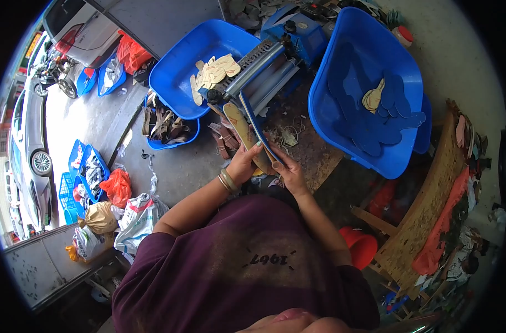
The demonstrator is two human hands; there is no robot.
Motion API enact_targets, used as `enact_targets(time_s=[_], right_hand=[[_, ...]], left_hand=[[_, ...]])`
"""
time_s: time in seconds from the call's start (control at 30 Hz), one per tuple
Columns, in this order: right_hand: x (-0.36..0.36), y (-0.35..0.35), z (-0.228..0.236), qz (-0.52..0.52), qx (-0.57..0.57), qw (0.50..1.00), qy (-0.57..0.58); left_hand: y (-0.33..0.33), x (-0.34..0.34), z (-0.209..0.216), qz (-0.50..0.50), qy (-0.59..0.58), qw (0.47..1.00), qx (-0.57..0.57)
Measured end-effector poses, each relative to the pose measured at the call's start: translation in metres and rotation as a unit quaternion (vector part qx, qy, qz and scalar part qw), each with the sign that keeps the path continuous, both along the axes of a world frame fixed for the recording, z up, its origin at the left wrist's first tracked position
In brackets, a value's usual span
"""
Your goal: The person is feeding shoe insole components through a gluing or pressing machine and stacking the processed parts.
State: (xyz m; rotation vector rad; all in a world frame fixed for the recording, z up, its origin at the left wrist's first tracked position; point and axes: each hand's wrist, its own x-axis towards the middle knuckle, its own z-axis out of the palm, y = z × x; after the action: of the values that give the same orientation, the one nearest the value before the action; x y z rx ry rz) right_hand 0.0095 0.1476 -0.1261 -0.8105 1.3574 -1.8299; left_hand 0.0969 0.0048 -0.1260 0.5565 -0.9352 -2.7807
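Observation:
My left hand (243,165), with bangles at its wrist, is closed around a tan insole (239,123) held upright. My right hand (289,169) grips a long dark blue insole (254,121) seen nearly edge-on, right beside the tan one. Both pieces point away from me, their far ends near the metal rollers (262,65) of a machine with a blue housing (307,38). From this view I cannot tell whether they touch the rollers or each other.
Left of the machine, a blue tub (169,61) holds several tan insoles (215,73). Another blue tub (325,83) at right contains dark blue insoles (369,130) and tan pieces. A smaller basin (172,145) of brown straps, a wooden bench (425,205) and a red bucket (359,247) stand around me.

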Motion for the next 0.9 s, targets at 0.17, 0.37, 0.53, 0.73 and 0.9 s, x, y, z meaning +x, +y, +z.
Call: enact_targets(time_s=[0.17,0.37,0.53,0.73,0.9], right_hand=[[-0.004,0.001,-0.002,0.027,0.047,0.999,-0.001],[-0.023,-0.017,-0.035,-0.282,-0.041,0.905,-0.316],[-0.07,-0.048,-0.089,-0.317,-0.038,0.885,-0.34],[-0.11,-0.078,-0.095,-0.289,-0.014,0.904,-0.315],[-0.076,-0.06,-0.07,-0.193,0.082,0.919,-0.334]], left_hand=[[-0.006,0.005,0.002,-0.015,-0.032,0.999,-0.035],[-0.015,0.017,-0.004,0.021,-0.078,0.996,-0.027],[-0.016,0.027,0.007,0.02,-0.063,0.997,0.038],[-0.008,0.015,0.008,-0.013,-0.05,0.991,0.124],[-0.003,0.002,-0.004,0.016,-0.025,0.993,0.111]])
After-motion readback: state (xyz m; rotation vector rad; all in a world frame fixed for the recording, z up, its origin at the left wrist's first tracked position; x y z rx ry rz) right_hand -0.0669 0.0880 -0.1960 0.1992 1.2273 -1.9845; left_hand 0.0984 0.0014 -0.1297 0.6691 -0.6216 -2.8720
